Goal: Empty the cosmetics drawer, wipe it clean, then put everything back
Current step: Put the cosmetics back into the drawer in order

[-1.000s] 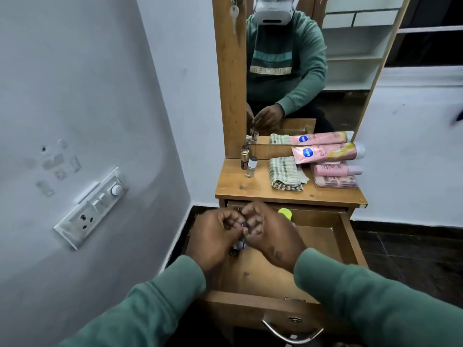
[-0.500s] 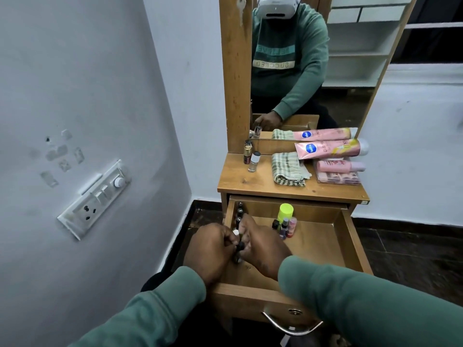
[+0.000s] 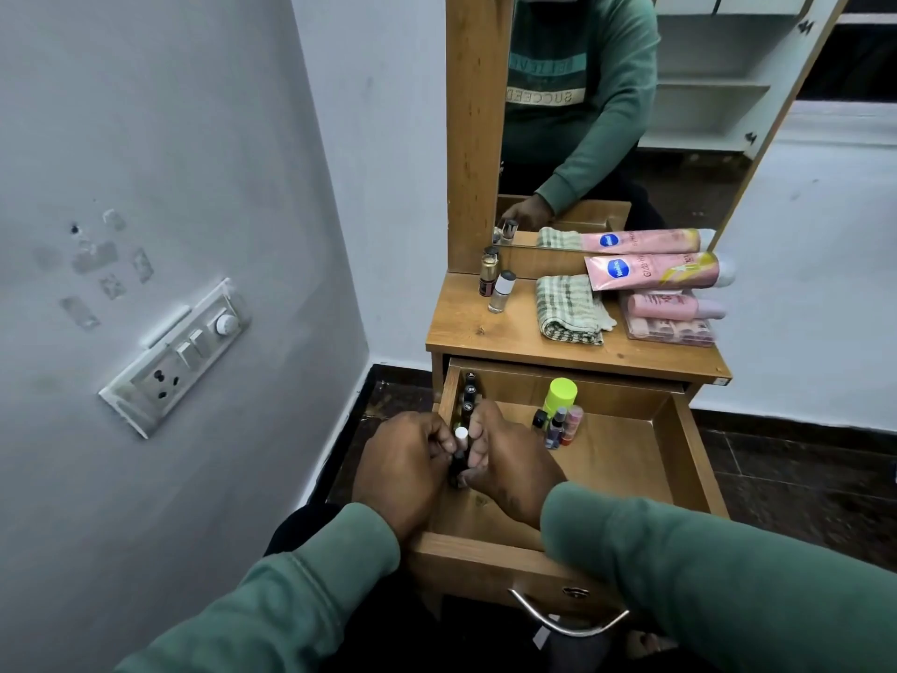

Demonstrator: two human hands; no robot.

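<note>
Pulled out from under the counter (image 3: 485, 332): a light-brown wooden drawer (image 3: 694, 459), with bare wood showing across its middle and 3 o'clock side. Along its 9 o'clock wall, a row of dark-capped bottles (image 3: 469, 393), upright. At 12 o'clock, a lime-capped bottle (image 3: 560, 395) with a few small polish bottles (image 3: 558, 427) just in front.

Over the drawer's 9 o'clock part, left hand (image 3: 403, 473) and right hand (image 3: 509, 463) close together, fingers of both curled round one white-capped bottle (image 3: 461, 437): small, dark-bodied, upright, cap poking out above the fingers. Base hidden, so cannot tell whether on the drawer floor or lifted.

Open room toward 3 o'clock, up to the side wall; tight at 9 o'clock against the bottle row.

On the counter: two small bottles (image 3: 495, 284), a folded checked cloth (image 3: 570, 308), pink tubes (image 3: 655, 272). Metal handle (image 3: 568, 619) at 6 o'clock on the drawer front.
</note>
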